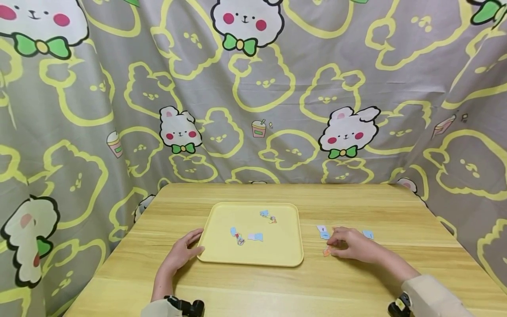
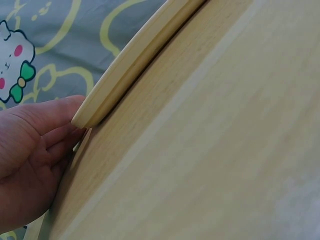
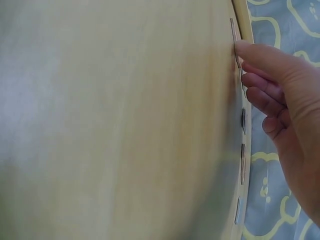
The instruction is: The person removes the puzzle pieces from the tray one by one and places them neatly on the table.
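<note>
My left hand (image 1: 180,254) steadied the yellow tray (image 1: 222,259) at its left edge, fingers relaxed. Right hand (image 1: 354,245) fingers pinched the orange piece (image 1: 326,252) on the bench right of the tray. Roughly four pieces (image 1: 238,236) were in; three remained outside.

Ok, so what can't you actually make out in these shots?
- Head view: prints on the pieces in the yellow tray, too small.
- Head view: orange piece, partly covered by the right hand.
- Left wrist view: left hand fingertips, hidden behind the tray rim.
</note>
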A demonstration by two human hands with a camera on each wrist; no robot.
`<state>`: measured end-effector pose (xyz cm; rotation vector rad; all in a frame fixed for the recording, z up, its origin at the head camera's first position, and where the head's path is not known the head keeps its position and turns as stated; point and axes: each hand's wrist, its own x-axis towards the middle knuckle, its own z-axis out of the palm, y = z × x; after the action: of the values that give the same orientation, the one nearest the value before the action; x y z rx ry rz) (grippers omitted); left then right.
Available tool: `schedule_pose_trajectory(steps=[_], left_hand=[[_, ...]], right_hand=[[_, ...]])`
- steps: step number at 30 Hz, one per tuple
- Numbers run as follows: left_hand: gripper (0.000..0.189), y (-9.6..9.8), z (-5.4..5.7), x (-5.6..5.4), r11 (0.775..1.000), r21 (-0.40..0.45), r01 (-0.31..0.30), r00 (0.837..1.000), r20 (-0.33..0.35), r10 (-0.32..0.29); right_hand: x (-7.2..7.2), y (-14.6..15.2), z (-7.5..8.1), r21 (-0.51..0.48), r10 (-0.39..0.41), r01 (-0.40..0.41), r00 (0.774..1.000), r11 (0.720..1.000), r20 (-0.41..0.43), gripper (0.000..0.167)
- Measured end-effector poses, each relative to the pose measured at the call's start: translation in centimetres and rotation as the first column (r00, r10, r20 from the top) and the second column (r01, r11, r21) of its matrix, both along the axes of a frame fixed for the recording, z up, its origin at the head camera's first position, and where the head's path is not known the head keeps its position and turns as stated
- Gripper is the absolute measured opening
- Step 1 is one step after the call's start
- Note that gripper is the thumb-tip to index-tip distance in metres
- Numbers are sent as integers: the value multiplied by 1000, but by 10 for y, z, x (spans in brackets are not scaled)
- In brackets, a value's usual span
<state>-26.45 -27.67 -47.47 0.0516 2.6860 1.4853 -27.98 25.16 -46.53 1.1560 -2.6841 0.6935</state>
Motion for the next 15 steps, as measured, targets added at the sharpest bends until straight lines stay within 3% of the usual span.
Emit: schedule_pose_trajectory(steps=[9, 15], left_hand=[[59, -2, 0, 1, 1000, -10, -6, 1000, 5, 6], [59, -1, 0, 1, 1000, -9, -6, 1000, 5, 6]], right_hand=[[-4, -4, -1, -155, 17, 3, 992, 988, 127, 25], [-12, -18, 0, -204, 20, 12, 988, 979, 156, 28]])
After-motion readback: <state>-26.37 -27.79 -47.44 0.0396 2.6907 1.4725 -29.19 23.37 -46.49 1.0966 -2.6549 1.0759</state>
